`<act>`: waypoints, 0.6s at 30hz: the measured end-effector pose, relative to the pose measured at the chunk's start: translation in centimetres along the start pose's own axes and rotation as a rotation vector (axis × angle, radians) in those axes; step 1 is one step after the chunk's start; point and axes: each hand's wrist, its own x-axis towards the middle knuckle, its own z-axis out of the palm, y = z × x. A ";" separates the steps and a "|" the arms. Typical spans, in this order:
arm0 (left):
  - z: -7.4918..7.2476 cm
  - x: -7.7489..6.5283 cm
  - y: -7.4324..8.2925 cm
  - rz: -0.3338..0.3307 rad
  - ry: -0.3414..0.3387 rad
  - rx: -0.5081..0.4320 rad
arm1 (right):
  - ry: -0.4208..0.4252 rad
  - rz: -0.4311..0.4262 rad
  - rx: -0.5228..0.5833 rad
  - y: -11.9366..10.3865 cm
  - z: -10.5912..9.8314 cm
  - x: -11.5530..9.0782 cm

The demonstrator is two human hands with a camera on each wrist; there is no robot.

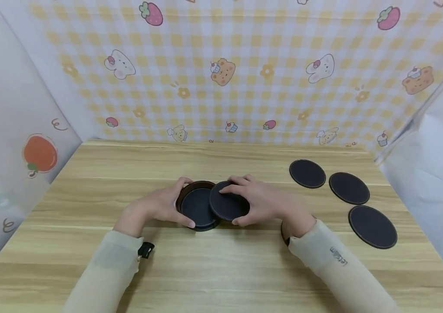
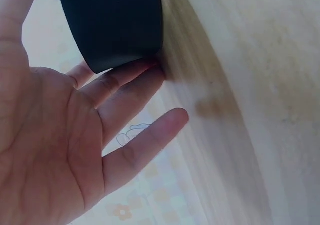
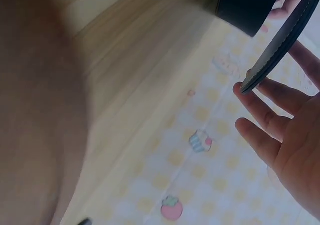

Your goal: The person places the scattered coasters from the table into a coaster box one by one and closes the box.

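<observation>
My left hand (image 1: 161, 204) grips a round black coaster holder (image 1: 185, 192) with a brown inner wall, thumb at its near side and fingers round the far side. A dark coaster (image 1: 197, 209) lies inside it. In the left wrist view, the holder's smooth black side (image 2: 115, 25) rests against my fingers. My right hand (image 1: 264, 200) holds another round black coaster (image 1: 227, 204) by its edge, overlapping the holder's right side. Seen from the right wrist, this stitched coaster (image 3: 280, 45) is tilted and raised beside the holder (image 3: 250, 7).
Three round black coasters with stitched edges lie at the right of the wooden table (image 1: 221, 278): one at the back (image 1: 307, 174), one in the middle (image 1: 348, 188), one nearer (image 1: 372, 227). A dark round edge (image 1: 284, 232) shows partly under my right wrist. A checked cloth (image 1: 245, 100) hangs behind.
</observation>
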 end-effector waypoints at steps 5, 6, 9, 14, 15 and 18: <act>-0.2 -0.1 0.1 -0.007 -0.015 -0.026 | 0.015 -0.045 -0.003 -1.0 0.4 1.7; -0.2 -0.2 0.1 -0.006 -0.016 -0.027 | 0.015 -0.048 0.000 -1.3 0.4 2.0; -0.2 -0.2 0.1 -0.010 -0.013 -0.021 | 0.015 -0.064 0.006 -1.9 0.4 2.8; -0.1 -0.1 0.0 -0.016 -0.013 -0.014 | 0.011 -0.091 -0.009 -2.8 0.5 3.9; -0.1 0.0 0.0 -0.016 -0.014 -0.016 | 0.010 -0.096 -0.014 -2.9 0.6 4.1; 0.0 0.0 0.0 -0.012 -0.019 -0.028 | 0.002 -0.108 -0.028 -3.2 0.8 4.6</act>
